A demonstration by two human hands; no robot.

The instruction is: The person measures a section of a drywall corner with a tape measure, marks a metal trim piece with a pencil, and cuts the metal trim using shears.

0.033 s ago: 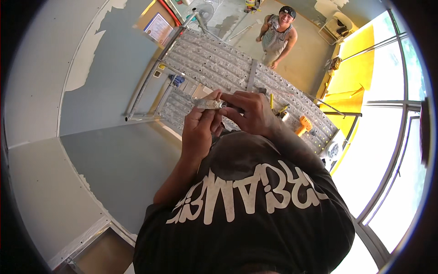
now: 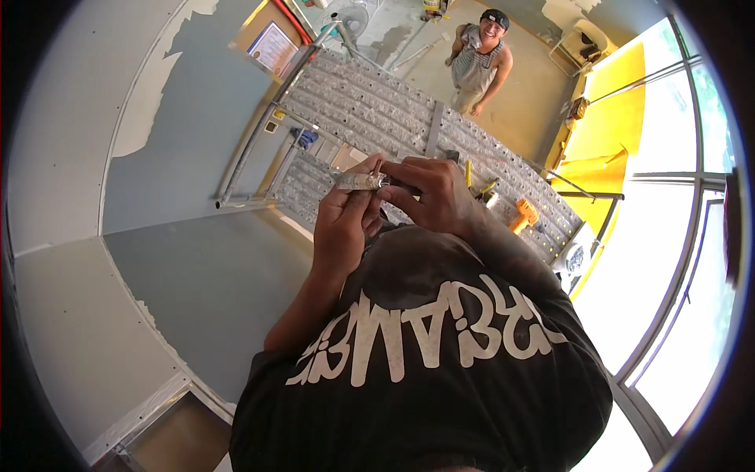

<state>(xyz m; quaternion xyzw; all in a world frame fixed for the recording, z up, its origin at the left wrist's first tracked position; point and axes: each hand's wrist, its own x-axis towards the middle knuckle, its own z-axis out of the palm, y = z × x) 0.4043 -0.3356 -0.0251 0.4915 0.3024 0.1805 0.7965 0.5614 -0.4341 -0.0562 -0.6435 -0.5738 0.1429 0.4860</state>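
Observation:
My left hand (image 2: 343,224) is closed round a short, whitish, tube-like piece (image 2: 359,182) with a silvery, ridged end. A thin brown stick-like part (image 2: 377,167) rises beside that end; what it belongs to is unclear. My right hand (image 2: 434,187) meets the piece from the right, thumb and fingers pinched at its silvery end. Something small and dark shows between the right fingers, too hidden to name. Both hands are together in front of my chest, above the metal scaffold deck.
Under my hands runs the perforated metal scaffold deck (image 2: 362,98), with a tubular rail (image 2: 263,138) at left. An orange power drill (image 2: 524,215), yellow-handled tools (image 2: 469,175) and a white bucket (image 2: 576,257) sit at right. A co-worker (image 2: 481,67) stands on the floor below.
My hands and the piece stay almost in place, with only a slight shift of the fingers. The co-worker below has swayed a little to the right.

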